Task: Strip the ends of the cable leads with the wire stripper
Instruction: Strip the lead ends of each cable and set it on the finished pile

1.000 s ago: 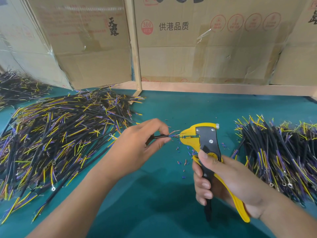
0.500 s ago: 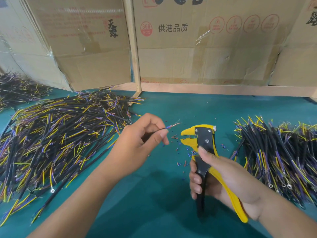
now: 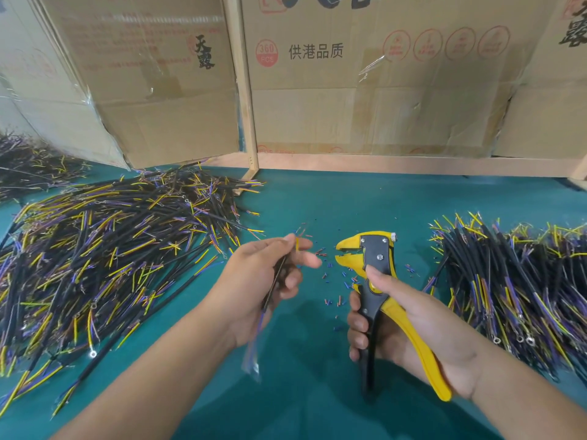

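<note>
My left hand (image 3: 263, 281) holds a black cable (image 3: 275, 281) between thumb and fingers; its yellow lead sticks up at the fingertips and its lower end, blurred, hangs below the palm. My right hand (image 3: 409, 325) grips the handles of a yellow-and-black wire stripper (image 3: 374, 265). The stripper's jaws stand apart and point left, a short gap away from the cable. Nothing lies between the jaws.
A big heap of black cables with yellow and purple leads (image 3: 104, 249) covers the green table (image 3: 317, 198) on the left. A second heap (image 3: 514, 281) lies on the right. Small bits of stripped insulation (image 3: 336, 281) are scattered between my hands. Cardboard boxes (image 3: 349, 90) stand behind.
The cable has come out of the stripper jaws and my left hand has turned it more upright, drawing back to the left. The stripper jaws have opened.
</note>
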Available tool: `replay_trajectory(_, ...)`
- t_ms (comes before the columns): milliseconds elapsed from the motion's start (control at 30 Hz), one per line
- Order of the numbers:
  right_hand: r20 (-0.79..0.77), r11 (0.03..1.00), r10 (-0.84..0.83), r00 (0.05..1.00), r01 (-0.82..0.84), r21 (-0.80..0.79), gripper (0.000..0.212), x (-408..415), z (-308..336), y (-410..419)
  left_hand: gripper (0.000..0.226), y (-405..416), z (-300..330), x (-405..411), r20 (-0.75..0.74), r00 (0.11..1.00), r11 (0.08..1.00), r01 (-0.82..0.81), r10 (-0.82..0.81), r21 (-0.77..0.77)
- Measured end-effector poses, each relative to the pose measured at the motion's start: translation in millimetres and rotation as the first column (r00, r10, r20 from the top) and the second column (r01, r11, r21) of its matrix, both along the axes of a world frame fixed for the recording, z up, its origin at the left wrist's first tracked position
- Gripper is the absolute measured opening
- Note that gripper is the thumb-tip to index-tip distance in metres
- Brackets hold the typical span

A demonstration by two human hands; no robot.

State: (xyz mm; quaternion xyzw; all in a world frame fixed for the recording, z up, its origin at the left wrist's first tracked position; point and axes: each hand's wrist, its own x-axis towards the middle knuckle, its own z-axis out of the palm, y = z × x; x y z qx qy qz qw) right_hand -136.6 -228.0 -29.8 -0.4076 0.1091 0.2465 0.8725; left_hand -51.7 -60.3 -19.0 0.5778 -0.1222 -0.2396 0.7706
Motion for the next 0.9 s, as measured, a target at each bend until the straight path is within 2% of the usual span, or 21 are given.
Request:
replay_trajectory(33, 0.139, 0.998, -0.05, 0.989, 0.054, -0.025, 0.062, -16, -19, -10, 0.023, -1, -2, 1, -0.049, 0.999, 1.0, -0.01, 0.01, 0.01)
replay_trajectory(67, 0.161, 0.986, -0.127, 0.979, 0.143, -0.089, 0.062, -16, -26, -9, 0.023, -1, -4, 1, -0.075, 0.997, 1.0, -0.014, 0.016, 0.024)
replay_trajectory(133, 0.122, 0.973, -0.129, 0.984, 0.15, -0.177, 0.062, -13, -20, -16, 0.021, -2, -7, 1, -0.079, 0.997, 0.999, -0.019, 0.023, 0.05)
replay_trajectory(533, 0.067, 0.992, -0.083, 0.994, 0.089, -0.085, 0.052, -6, -38, -27, 0.021, -8, -14, 0, 0.115, 0.986, 0.981, -0.133, 0.117, 0.139)
replay_trajectory(667, 0.052, 0.995, -0.077, 0.996, 0.08, -0.055, 0.05, -6, -38, -27, 0.021, -11, -6, -2, 0.061, 0.99, 0.988, -0.134, 0.13, 0.074)
replay_trajectory(767, 0.041, 0.997, -0.066, 0.997, 0.067, -0.032, 0.049, -8, -36, -29, 0.022, -31, 11, -11, -0.011, 0.999, 0.999, -0.043, 0.042, -0.023)
replay_trajectory(900, 0.024, 0.998, -0.06, 0.998, 0.061, -0.02, 0.042, -8, -34, -28, 0.038, -84, 50, -29, 0.112, 0.976, 0.982, 0.181, -0.187, 0.06)
